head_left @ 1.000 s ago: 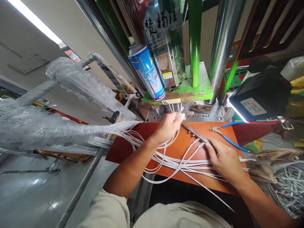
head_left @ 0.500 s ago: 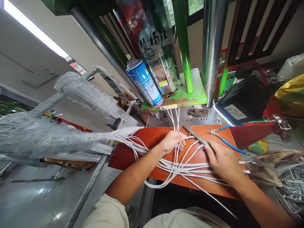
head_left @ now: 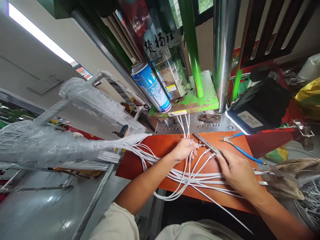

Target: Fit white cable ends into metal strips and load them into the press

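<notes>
Crossing the surface (head_left: 165,143) in front of the person, white cables (head_left: 207,175) are running in a loose layer, with a loop and one long end reaching past the near edge. They are lying between the body and the metal bar (head_left: 206,143), partly blocking the near side. The right hand (head_left: 235,166) is grasping the near end of this bar, thumb and fingers closed on it; the bar is lying at a slant over the surface, and two cable ends are meeting its side. The left hand (head_left: 183,150) is pinching cable ends beside the bar, its fingers mostly closed. Blue-handled pliers (head_left: 228,139) are lying open beyond the right hand. To the left, plastic wrap (head_left: 57,143) is enclosing a thick cable bundle. Farther off, a drilled steel plate (head_left: 165,128) is bordering the surface, and several cables are rising to the green plate (head_left: 207,100) above. A spray can (head_left: 152,88) is standing tilted in view on that plate, near a green post (head_left: 197,80).
</notes>
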Motion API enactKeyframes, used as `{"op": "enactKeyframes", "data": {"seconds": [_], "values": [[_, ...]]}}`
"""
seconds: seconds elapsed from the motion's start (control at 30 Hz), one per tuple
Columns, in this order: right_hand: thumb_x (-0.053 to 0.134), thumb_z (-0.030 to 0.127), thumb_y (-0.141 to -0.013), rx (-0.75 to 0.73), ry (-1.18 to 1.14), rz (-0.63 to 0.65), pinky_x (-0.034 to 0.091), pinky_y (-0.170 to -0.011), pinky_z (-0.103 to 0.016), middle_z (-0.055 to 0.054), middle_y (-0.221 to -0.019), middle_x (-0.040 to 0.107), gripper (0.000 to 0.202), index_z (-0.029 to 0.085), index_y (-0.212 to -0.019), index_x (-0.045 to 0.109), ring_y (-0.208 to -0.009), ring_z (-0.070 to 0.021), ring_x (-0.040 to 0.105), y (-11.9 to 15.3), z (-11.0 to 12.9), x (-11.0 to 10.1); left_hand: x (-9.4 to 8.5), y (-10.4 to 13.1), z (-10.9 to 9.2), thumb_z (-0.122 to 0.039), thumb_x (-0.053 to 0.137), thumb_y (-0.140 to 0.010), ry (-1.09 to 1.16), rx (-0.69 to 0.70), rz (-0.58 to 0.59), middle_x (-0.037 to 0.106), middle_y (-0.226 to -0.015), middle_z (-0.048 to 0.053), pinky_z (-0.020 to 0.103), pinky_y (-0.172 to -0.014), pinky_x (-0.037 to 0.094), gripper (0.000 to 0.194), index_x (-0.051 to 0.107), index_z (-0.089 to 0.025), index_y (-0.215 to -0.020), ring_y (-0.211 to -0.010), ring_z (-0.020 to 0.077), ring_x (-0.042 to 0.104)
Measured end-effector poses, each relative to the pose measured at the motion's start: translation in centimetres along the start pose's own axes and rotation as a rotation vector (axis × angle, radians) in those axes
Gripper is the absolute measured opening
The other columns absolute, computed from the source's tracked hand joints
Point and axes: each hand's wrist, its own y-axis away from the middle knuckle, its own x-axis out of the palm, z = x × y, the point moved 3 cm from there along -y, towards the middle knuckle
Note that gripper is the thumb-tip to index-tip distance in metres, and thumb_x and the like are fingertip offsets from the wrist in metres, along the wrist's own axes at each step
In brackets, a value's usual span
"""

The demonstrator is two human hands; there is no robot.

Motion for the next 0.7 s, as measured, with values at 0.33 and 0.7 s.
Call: {"op": "enactKeyframes", "data": {"seconds": [0.33,0.7], "values": [[0.041,0.042,-0.107,-0.004,0.014,-0.013,0.041,-0.063,-0.035,0.0,-0.089,0.074,0.028,0.025,-0.104,0.063,-0.075,-0.0242,0.069,0.0,0.1,-0.1,0.4,0.6,-0.3,-0.026,0.063,-0.095,-0.02,-0.008,-0.035,0.062,-0.057,0.0,0.016,-0.038,0.04,0.021,0.061,-0.012,-0.08,-0.038,0.0085,0.053],[0.042,0.04,-0.108,-0.126,0.012,0.016,0.045,-0.067,-0.035,-0.004,-0.097,0.074,0.029,0.022,-0.112,0.065,-0.079,-0.0233,0.07,0.2,-0.1,0.2,1.4,-0.2,-0.4,-0.018,0.061,-0.095,-0.005,-0.074,-0.047,0.057,-0.051,-0.002,0.017,-0.038,0.037,0.024,0.061,-0.011,-0.073,-0.036,0.0066,0.048]]}}
